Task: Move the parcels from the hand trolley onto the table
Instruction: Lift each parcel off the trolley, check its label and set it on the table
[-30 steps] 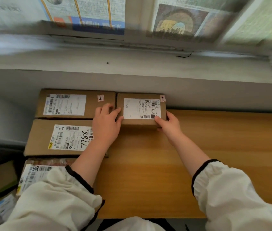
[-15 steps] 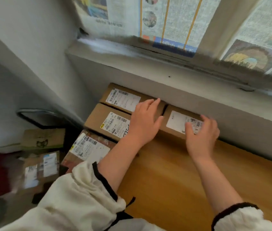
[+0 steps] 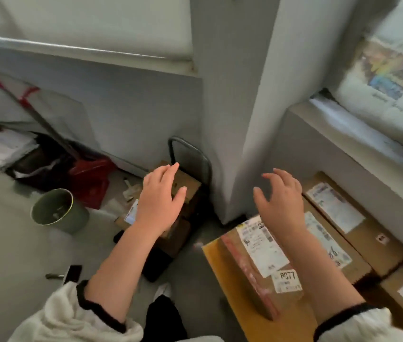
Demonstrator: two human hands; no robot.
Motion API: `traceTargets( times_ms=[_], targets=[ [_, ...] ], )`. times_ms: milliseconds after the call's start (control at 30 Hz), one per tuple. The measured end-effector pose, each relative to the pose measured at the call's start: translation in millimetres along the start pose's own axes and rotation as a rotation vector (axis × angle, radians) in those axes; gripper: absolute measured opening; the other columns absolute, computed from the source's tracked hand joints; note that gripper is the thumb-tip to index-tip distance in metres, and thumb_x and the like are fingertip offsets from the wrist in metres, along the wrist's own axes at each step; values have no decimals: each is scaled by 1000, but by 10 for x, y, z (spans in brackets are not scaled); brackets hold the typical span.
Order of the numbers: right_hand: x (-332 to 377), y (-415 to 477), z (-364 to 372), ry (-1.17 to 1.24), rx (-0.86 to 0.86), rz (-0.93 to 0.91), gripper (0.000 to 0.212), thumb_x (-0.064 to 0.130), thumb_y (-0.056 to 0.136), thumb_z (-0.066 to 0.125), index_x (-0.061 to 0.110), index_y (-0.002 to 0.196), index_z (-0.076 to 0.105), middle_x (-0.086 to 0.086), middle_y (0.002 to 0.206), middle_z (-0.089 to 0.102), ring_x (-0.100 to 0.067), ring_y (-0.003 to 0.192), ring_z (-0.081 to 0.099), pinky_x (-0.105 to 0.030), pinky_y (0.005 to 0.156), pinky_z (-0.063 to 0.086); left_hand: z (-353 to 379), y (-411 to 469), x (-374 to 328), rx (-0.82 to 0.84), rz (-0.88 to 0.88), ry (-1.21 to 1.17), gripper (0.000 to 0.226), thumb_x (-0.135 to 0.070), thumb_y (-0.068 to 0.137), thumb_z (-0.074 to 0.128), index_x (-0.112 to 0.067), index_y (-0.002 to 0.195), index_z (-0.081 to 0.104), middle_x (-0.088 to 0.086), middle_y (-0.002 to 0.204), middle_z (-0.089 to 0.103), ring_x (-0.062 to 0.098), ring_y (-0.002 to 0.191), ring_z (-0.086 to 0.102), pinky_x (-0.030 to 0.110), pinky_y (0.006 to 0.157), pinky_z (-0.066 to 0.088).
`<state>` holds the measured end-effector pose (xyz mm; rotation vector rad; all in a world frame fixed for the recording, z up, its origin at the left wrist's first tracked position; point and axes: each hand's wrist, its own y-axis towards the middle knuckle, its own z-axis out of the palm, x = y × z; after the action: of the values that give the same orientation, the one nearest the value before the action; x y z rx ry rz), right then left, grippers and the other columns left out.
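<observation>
Now we are reaching for the remaining parcels, which are sitting stacked on the hand trolley down on the floor by the wall corner. Our left hand is hovering just above the top box, fingers spread and holding nothing, probably readying a grasp from above. Our right hand is hanging over the surface, likewise loose and empty. The delivered parcels are lying flat in a snug row under the sill, leaving room for more, we are guessing. Half a second ago both hands were resting on those boxes; now they are clear and our view is swinging left.
</observation>
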<state>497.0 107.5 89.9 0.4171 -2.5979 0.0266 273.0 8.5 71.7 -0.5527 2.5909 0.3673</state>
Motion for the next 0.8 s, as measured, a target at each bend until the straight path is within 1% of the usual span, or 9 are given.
traceTargets(
  times_ms=[133,333,400,533,633,667,733,767,800],
  targets=[
    [714,273,576,-3,142,-26,40,30,91,53,11,127,53,-9,138,44,-32,127,35,-40,104,30,-185,158,969,48,-157,7,54,-27,91,56,-15,142,40,8,138,43,28,125,37,37,104,30],
    [1665,563,1572,170,371,0,40,32,91,54,17,128,51,-1,134,46,-14,119,45,-21,92,31,-106,584,2062,174,-211,-30,54,-29,94,52,-16,143,36,5,141,40,25,128,35,36,103,32],
    [1809,638,1868,194,426,35,43,33,91,54,18,131,49,0,136,44,-14,120,45,-19,90,31,12,710,2264,223,-248,-63,54,-29,94,50,-17,144,34,5,142,39,25,129,35,35,101,34],
    [1779,828,2490,244,527,227,49,34,91,52,16,136,44,-3,141,40,-16,121,45,-22,87,33,452,881,2627,332,-358,-131,56,-31,94,50,-20,145,32,5,144,38,24,131,35,36,102,34],
    [1624,946,3055,309,542,369,49,32,90,53,16,136,43,-2,136,46,-17,114,51,-28,89,44,953,946,2895,443,-388,-83,58,-32,93,51,-19,146,30,7,144,40,29,131,34,41,103,35],
    [1546,968,3275,330,557,434,48,30,90,54,15,134,44,-1,131,49,-16,107,54,-24,84,46,1133,968,2990,488,-399,-84,60,-32,93,51,-19,147,29,8,144,41,29,131,35,42,102,36],
    [1372,1014,3698,356,613,609,35,24,90,55,16,123,46,5,107,50,-4,80,52,-9,60,41,1499,986,3179,561,-442,-125,62,-29,93,52,-18,148,26,8,145,40,28,132,36,41,104,37],
    [1291,1042,3894,373,659,721,28,22,90,56,19,116,44,6,95,48,-3,71,47,-9,54,38,1674,983,3274,588,-476,-168,63,-28,93,53,-17,148,25,8,146,40,27,132,37,41,105,37],
    [1201,1066,4094,389,701,837,28,20,90,56,17,115,44,5,86,47,-8,71,47,-14,57,39,1845,965,3366,608,-513,-221,63,-26,92,54,-16,148,25,8,147,40,26,133,38,40,106,36]
  ],
)
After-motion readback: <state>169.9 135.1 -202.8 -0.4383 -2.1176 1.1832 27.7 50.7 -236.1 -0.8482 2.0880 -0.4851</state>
